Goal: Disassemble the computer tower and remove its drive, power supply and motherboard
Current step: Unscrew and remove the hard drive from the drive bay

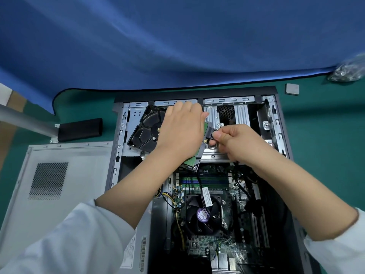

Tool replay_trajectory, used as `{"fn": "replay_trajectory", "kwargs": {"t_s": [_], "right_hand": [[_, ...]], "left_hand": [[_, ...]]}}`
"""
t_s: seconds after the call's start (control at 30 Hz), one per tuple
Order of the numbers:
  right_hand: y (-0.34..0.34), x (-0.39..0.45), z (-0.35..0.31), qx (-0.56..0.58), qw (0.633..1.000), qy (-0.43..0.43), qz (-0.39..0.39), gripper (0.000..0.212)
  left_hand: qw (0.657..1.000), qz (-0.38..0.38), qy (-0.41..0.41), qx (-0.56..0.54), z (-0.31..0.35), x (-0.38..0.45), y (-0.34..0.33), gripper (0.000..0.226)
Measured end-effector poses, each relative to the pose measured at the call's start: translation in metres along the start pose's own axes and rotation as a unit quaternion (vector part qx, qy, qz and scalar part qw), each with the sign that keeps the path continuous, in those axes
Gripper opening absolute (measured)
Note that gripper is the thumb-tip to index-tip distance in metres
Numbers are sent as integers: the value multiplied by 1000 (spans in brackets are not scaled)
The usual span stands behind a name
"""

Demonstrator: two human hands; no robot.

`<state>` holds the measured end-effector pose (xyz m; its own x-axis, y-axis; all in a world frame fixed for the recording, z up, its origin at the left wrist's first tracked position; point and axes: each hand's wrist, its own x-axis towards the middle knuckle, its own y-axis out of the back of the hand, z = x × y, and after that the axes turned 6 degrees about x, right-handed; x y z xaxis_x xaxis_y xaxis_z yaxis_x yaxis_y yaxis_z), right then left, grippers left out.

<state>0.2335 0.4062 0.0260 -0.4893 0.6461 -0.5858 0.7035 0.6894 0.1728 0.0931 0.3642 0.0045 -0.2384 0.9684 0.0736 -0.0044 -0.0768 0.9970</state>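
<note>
The computer tower (276,119) lies open on its side. A black hard drive (145,126) with a green board underneath sits tilted over the drive bay at the far end. My left hand (181,129) grips the drive from above. My right hand (235,143) pinches a black cable connector (211,134) at the drive's right edge. Nearer me lies the motherboard (201,186) with its round black CPU fan (203,216) and memory sticks. The power supply is not in view.
The removed grey side panel (59,175) lies left of the case. A black block (80,129) on a metal bracket sits behind it. A bag of screws (347,73) and a small grey square (292,89) lie far right. A blue cloth (177,40) covers the far side.
</note>
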Motion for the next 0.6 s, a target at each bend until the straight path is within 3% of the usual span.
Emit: {"fn": "replay_trajectory", "kwargs": {"t_s": [0.27,0.6], "right_hand": [[-7,1,8,-54,997,33,49,32],[5,4,-3,17,997,-24,-78,24]], "left_hand": [[1000,2,3,-8,1,0,2,28],[1000,1,-3,-9,0,0,1,25]]}}
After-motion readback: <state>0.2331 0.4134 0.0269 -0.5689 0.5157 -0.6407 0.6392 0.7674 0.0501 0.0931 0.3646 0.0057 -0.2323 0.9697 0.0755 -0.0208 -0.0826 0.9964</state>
